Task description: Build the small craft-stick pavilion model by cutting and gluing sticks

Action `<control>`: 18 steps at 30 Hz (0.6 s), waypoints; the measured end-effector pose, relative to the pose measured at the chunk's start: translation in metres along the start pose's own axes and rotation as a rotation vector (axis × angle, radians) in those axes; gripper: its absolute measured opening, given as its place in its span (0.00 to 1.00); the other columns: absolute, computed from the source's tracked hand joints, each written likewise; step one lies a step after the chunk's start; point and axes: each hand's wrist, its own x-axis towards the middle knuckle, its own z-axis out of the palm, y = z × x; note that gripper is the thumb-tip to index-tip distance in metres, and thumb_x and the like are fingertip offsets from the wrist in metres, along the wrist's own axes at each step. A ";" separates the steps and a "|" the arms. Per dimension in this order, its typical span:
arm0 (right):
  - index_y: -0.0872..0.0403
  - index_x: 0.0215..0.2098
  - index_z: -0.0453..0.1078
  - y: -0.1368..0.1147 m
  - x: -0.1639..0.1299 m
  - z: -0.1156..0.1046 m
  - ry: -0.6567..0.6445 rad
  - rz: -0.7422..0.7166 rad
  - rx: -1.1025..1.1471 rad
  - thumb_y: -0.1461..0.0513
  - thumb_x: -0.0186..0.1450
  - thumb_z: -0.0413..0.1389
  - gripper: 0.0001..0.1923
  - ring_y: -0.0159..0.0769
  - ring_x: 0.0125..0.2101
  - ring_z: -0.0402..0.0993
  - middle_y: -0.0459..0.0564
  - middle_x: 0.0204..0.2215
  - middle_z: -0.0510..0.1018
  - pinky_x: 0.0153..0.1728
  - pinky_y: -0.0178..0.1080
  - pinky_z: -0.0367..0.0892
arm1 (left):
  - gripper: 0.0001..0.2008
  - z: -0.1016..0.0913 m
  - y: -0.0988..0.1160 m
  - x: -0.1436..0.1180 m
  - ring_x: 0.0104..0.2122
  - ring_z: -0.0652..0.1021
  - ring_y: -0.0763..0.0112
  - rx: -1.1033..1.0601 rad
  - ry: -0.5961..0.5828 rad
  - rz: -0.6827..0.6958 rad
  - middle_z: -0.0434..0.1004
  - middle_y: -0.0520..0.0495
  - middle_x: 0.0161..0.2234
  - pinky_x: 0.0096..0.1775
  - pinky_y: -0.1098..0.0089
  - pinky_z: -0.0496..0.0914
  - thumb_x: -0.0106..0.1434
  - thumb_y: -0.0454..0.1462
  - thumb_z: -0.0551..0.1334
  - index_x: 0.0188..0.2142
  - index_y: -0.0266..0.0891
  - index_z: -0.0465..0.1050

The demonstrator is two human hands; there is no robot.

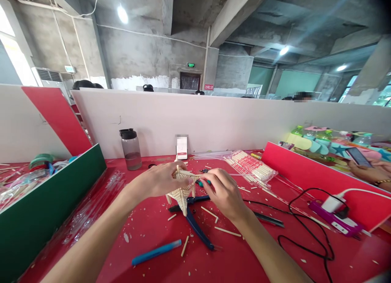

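Note:
My left hand (166, 177) is closed around a small model built of pale wooden sticks (181, 194), held above the red table. It narrows to a point at the bottom, with short sticks jutting from its sides. A thin wooden stick (191, 175) lies across its top, and the fingers of my right hand (224, 189) pinch the right end of it. Under the model lies a dark blue tool with long handles (198, 230), partly hidden. A blue pen-like tube (157, 252) and loose cut sticks (227, 231) lie nearer to me.
A water bottle (130, 149) and a propped phone (182, 147) stand at the back. Bagged sticks (252, 166) lie right of centre. A purple power strip (336, 222) with a black cable sits by the red divider (324, 181). Another person's hand (371, 173) holds a phone beyond it.

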 end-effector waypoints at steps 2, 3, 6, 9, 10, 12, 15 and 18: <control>0.52 0.44 0.69 0.000 0.000 0.000 -0.006 -0.007 0.002 0.67 0.73 0.54 0.05 0.42 0.39 0.75 0.52 0.36 0.76 0.43 0.44 0.71 | 0.40 -0.001 0.001 0.000 0.47 0.80 0.47 -0.009 -0.028 -0.043 0.81 0.42 0.52 0.42 0.61 0.69 0.60 0.68 0.53 0.61 0.49 0.68; 0.52 0.44 0.69 0.000 0.000 0.000 -0.008 -0.009 0.004 0.67 0.73 0.54 0.05 0.41 0.39 0.75 0.52 0.36 0.76 0.43 0.44 0.71 | 0.40 -0.001 0.002 -0.001 0.47 0.80 0.47 -0.015 -0.039 -0.066 0.80 0.42 0.52 0.42 0.61 0.69 0.59 0.68 0.53 0.61 0.49 0.68; 0.52 0.44 0.69 0.001 0.000 0.000 -0.011 -0.004 0.007 0.67 0.73 0.54 0.05 0.42 0.39 0.75 0.52 0.36 0.76 0.43 0.44 0.70 | 0.40 -0.001 0.002 -0.001 0.47 0.80 0.48 -0.023 -0.041 -0.065 0.81 0.42 0.51 0.41 0.61 0.68 0.59 0.68 0.53 0.61 0.48 0.69; 0.52 0.44 0.70 0.001 -0.002 0.000 -0.017 -0.006 0.007 0.67 0.73 0.54 0.05 0.42 0.39 0.74 0.52 0.36 0.76 0.43 0.44 0.70 | 0.39 -0.001 0.002 -0.001 0.47 0.80 0.48 -0.018 -0.042 -0.058 0.81 0.42 0.51 0.41 0.61 0.68 0.60 0.68 0.52 0.59 0.48 0.69; 0.53 0.44 0.70 0.001 -0.002 0.000 -0.016 -0.009 0.008 0.67 0.72 0.54 0.05 0.42 0.39 0.74 0.52 0.36 0.76 0.43 0.44 0.70 | 0.39 -0.001 0.002 -0.001 0.47 0.80 0.48 -0.013 -0.044 -0.059 0.81 0.42 0.51 0.41 0.62 0.68 0.60 0.68 0.52 0.59 0.48 0.69; 0.53 0.44 0.70 0.001 -0.003 0.000 -0.005 -0.010 0.016 0.68 0.72 0.55 0.05 0.42 0.39 0.75 0.52 0.35 0.76 0.43 0.44 0.71 | 0.39 -0.001 0.002 -0.001 0.47 0.80 0.48 -0.010 -0.045 -0.055 0.81 0.42 0.51 0.41 0.62 0.68 0.60 0.68 0.52 0.59 0.48 0.69; 0.52 0.45 0.70 0.002 -0.003 0.000 0.023 -0.001 0.035 0.68 0.71 0.55 0.07 0.41 0.39 0.75 0.52 0.36 0.77 0.42 0.44 0.71 | 0.39 -0.003 0.004 -0.002 0.48 0.80 0.48 -0.028 -0.049 -0.048 0.81 0.43 0.51 0.40 0.62 0.69 0.60 0.68 0.53 0.60 0.48 0.69; 0.51 0.45 0.69 0.003 -0.002 0.000 0.060 0.009 0.058 0.68 0.70 0.57 0.08 0.41 0.38 0.74 0.51 0.36 0.77 0.41 0.44 0.71 | 0.38 -0.004 0.006 -0.003 0.50 0.79 0.47 -0.041 -0.060 -0.061 0.80 0.42 0.53 0.42 0.61 0.69 0.60 0.66 0.54 0.61 0.48 0.68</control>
